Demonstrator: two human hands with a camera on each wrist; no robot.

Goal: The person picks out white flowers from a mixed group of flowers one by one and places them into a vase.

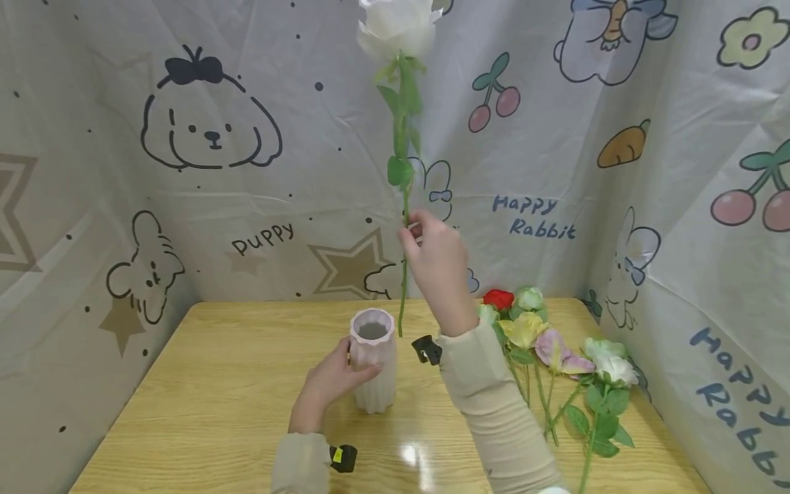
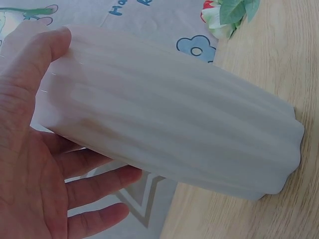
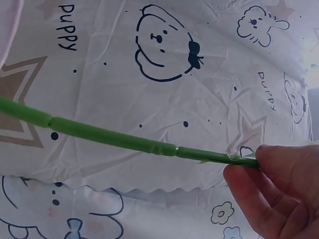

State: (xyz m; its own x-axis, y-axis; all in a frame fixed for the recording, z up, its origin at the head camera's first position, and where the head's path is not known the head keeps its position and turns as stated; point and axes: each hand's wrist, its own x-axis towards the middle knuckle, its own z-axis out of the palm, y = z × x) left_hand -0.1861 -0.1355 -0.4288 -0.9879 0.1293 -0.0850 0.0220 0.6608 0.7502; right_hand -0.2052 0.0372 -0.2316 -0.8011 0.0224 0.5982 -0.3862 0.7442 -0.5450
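Rose (image 1: pixel 401 31) and vase (image 1: pixel 376 354) in hands (image 1: pixel 439 259)

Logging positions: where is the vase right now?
In the head view, the vase is near centre, upright in the left hand, just left of the green stem.

Backdrop (image 1: pixel 333 178) reads "Puppy"; also "Happy Rabbit"
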